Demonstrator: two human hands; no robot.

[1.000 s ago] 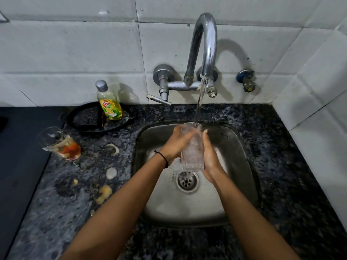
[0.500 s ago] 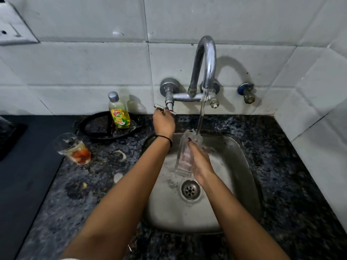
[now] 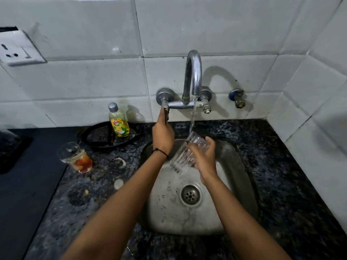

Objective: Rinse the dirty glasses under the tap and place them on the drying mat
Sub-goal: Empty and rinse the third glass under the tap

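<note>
My right hand (image 3: 203, 156) grips a clear ribbed glass (image 3: 185, 157), tilted over the steel sink (image 3: 242, 177). A thin stream of water falls from the chrome tap (image 3: 193, 76) onto the glass rim. My left hand (image 3: 163, 136) reaches up and closes on the tap handle (image 3: 166, 111) at the left valve. A second, dirty glass (image 3: 75, 157) with orange residue stands on the granite counter left of the sink. A dark mat (image 3: 20, 184) lies at the far left.
A yellow dish-soap bottle (image 3: 118, 122) stands on a black round pan (image 3: 105, 137) behind the dirty glass. Food scraps (image 3: 118, 183) dot the counter. A wall socket (image 3: 16, 49) is at upper left, a blue valve (image 3: 237, 97) right of the tap.
A second ago both hands held the glass under the stream. My left hand then left it and went up to the tap handle; the glass now tilts in my right hand alone.
</note>
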